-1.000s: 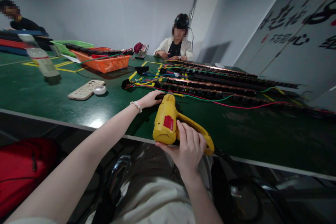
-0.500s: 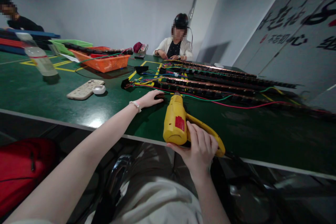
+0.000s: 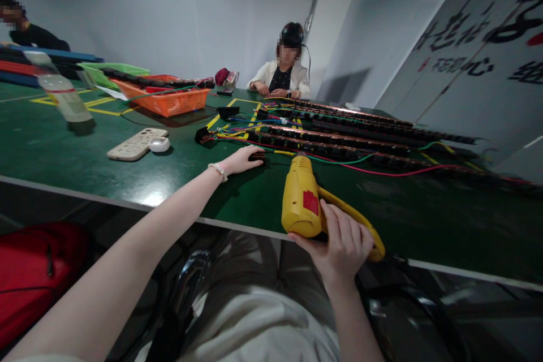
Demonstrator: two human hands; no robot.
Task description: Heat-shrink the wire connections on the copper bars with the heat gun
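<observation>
My right hand is closed around the handle of a yellow heat gun with a red label. The gun's nozzle points away from me, close to a short yellow sleeve on a wire. To the left, my left hand rests at the near side of the wiring, its fingers closed on a thin, dark bundle of wires. Part of that bundle is hidden under the fingers. Behind both hands lie long black strips with copper-coloured bars, and green and red wires run along them.
On the green table at left lie a phone and a white earbud case. A bottle, an orange basket and a green basket stand farther back. Across the table sits a person; another is far left.
My right hand has shifted the heat gun to the right, its nozzle moving along the wiring, and the yellow sleeve shows more. My left hand has stayed in place.
</observation>
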